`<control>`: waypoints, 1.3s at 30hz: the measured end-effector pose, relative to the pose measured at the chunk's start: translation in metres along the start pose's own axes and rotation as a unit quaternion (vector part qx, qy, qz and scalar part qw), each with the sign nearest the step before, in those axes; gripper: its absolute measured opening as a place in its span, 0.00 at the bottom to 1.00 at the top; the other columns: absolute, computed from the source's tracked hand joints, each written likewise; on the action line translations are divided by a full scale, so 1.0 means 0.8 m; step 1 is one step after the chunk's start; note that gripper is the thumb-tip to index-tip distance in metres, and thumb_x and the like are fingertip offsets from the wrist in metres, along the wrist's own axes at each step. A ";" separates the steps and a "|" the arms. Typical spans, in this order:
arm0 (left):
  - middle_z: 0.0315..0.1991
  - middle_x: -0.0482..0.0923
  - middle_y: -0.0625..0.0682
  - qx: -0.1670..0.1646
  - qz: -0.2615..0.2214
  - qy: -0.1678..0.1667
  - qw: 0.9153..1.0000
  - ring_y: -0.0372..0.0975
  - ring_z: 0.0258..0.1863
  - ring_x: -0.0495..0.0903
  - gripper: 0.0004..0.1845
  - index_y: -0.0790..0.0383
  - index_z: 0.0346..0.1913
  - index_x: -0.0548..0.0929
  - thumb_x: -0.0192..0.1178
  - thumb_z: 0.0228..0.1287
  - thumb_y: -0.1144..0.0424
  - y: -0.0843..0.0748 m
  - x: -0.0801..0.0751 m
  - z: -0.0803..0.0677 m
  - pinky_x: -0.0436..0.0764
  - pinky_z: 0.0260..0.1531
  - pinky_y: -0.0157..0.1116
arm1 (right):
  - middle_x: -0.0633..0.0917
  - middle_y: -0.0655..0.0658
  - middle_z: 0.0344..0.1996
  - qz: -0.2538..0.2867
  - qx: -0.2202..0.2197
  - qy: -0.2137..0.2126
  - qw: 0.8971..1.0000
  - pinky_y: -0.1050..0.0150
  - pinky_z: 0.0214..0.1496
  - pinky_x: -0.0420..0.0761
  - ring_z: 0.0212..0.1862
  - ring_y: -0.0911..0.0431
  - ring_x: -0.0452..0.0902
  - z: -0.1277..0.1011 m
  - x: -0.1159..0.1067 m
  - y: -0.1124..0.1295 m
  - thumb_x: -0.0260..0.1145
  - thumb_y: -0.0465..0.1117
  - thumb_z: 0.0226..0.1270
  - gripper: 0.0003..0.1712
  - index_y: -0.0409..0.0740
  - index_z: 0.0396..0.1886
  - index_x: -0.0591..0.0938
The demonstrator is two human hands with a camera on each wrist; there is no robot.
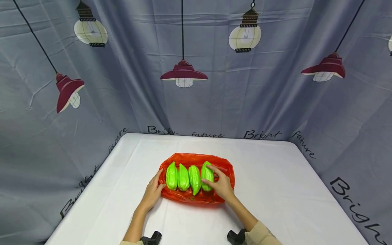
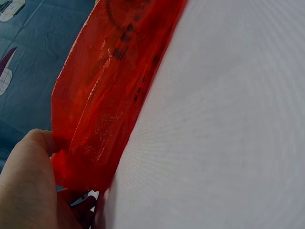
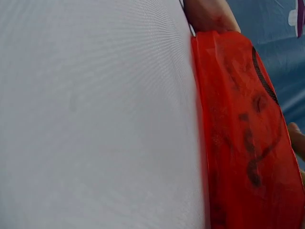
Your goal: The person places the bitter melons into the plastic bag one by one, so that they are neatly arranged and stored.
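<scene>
Grey-blue cloth [image 1: 128, 88] printed with hanging lamps and the word "Bright" walls in your workspace on three sides, and a white tablecloth [image 1: 275, 190] covers the table in front of you. Near the middle of that cloth lies a red plastic bag [image 1: 225, 170], flattened out, with dark printed marks showing through in both wrist views.

Four bright green chayotes sit on the bag in a row, side by side and close together, their long axes pointing away from you. From your left they are the first chayote [image 1: 171, 176], the second chayote [image 1: 183, 177], the third chayote [image 1: 194, 179] and the fourth chayote [image 1: 207, 175].

Your left hand [image 1: 153, 192] rests at the bag's left edge, just beside the first chayote. In the left wrist view your thumb [image 2: 40, 140] presses against the crinkled red plastic [image 2: 102, 114], so you appear to be pinching the bag's edge, though the other fingers are hidden behind it.

Your right hand [image 1: 221, 185] lies over the right part of the bag with its fingers curled round the fourth chayote: fingertips on its far end, thumb at its near end. The right wrist view shows only the red plastic [image 3: 238, 133] against the white cloth [image 3: 95, 119], with a fingertip [image 3: 296, 138] at the frame's edge.

Two black wrist mounts [image 1: 151, 238] show at your forearms.
</scene>
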State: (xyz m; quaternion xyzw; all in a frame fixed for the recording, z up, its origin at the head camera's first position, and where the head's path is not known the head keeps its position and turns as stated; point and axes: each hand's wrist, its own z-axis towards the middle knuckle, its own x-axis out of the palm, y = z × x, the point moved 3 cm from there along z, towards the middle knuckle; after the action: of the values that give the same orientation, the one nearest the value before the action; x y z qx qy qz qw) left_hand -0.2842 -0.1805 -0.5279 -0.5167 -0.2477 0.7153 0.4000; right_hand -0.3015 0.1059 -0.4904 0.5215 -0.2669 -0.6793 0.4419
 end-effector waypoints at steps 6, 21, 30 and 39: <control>0.64 0.62 0.65 0.007 0.000 0.000 1.000 0.57 0.63 0.59 0.33 0.60 0.70 0.58 0.53 0.59 0.68 0.001 0.000 0.001 0.56 0.60 0.55 | 0.78 0.42 0.53 -0.031 0.016 0.039 0.999 0.62 0.34 0.80 0.45 0.45 0.77 0.001 0.005 -0.003 0.74 0.49 0.46 0.36 0.52 0.59 0.75; 0.65 0.61 0.64 0.000 -0.003 0.000 1.000 0.57 0.63 0.59 0.33 0.59 0.70 0.58 0.52 0.60 0.67 0.000 -0.001 0.002 0.56 0.60 0.56 | 0.80 0.38 0.45 -0.055 0.027 0.061 0.996 0.66 0.28 0.77 0.40 0.47 0.78 0.007 0.012 -0.006 0.73 0.48 0.48 0.35 0.47 0.58 0.75; 0.65 0.61 0.64 0.003 0.001 0.002 1.000 0.57 0.64 0.59 0.33 0.59 0.70 0.58 0.52 0.60 0.68 0.000 -0.001 0.003 0.56 0.60 0.56 | 0.79 0.40 0.49 -0.080 0.026 0.072 0.994 0.65 0.28 0.75 0.33 0.54 0.75 0.007 0.014 -0.004 0.72 0.50 0.49 0.35 0.47 0.59 0.74; 0.65 0.60 0.64 -0.004 0.003 0.006 1.000 0.57 0.64 0.58 0.33 0.59 0.70 0.57 0.52 0.61 0.67 0.000 -0.001 0.003 0.55 0.60 0.56 | 0.78 0.39 0.52 -0.100 0.017 0.086 0.991 0.61 0.34 0.74 0.33 0.55 0.73 0.006 0.013 -0.001 0.69 0.51 0.53 0.35 0.47 0.61 0.72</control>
State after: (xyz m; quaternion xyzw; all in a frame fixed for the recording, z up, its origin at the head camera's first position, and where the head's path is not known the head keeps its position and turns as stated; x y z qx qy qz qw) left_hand -0.2861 -0.1813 -0.5267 -0.5236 -0.2470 0.7122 0.3970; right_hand -0.3072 0.0971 -0.4944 0.6092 -0.1859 -0.6682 0.3846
